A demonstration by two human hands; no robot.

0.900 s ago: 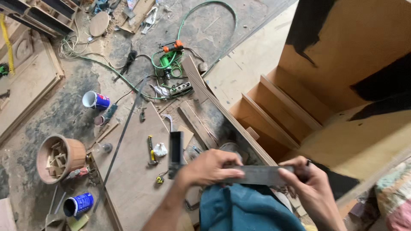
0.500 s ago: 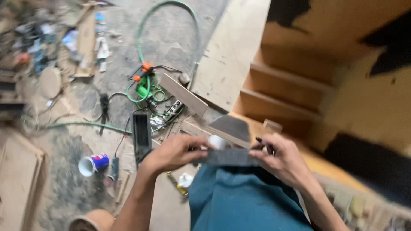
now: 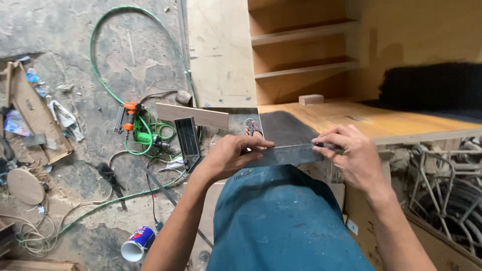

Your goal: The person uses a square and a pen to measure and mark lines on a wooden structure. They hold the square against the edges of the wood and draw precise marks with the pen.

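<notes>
Two hands, one tool between them. Left hand (image 3: 228, 155) clamped over the near half of the steel square (image 3: 288, 154), thumb under, fingers folded down on top of the grey blade. Black stock (image 3: 188, 143) of that square jutting away to the left, out over the floor. Right hand (image 3: 351, 155) closed at the far end of the blade, fingertips pinching a dark pen (image 3: 326, 145) flat against the metal edge. Blade level, carried just above the teal-clad knee (image 3: 286, 221), touching no board at all.

Judging by that: tool and pen both in hand, nothing yet laid out. Square not set against any edge, pen tip on no wood, no fresh line to be made out on the plywood top (image 3: 361, 120) just beyond the knuckles. Marking, as far as can be told, all left to do.

Around the action: open plywood cabinet (image 3: 301, 65) with two shelves straight ahead, small wood block (image 3: 311, 99) sitting on the top by its foot. Dark sheet (image 3: 286, 128) lying just behind the blade, a sandal (image 3: 252, 128) at its left corner. Loose wood strip (image 3: 193, 116) near the stock. Further left, an orange-and-green nail gun (image 3: 138, 128) tangled in a green hose (image 3: 100, 75) looping across the concrete. Tipped can (image 3: 138, 243) down by the left forearm.
</notes>
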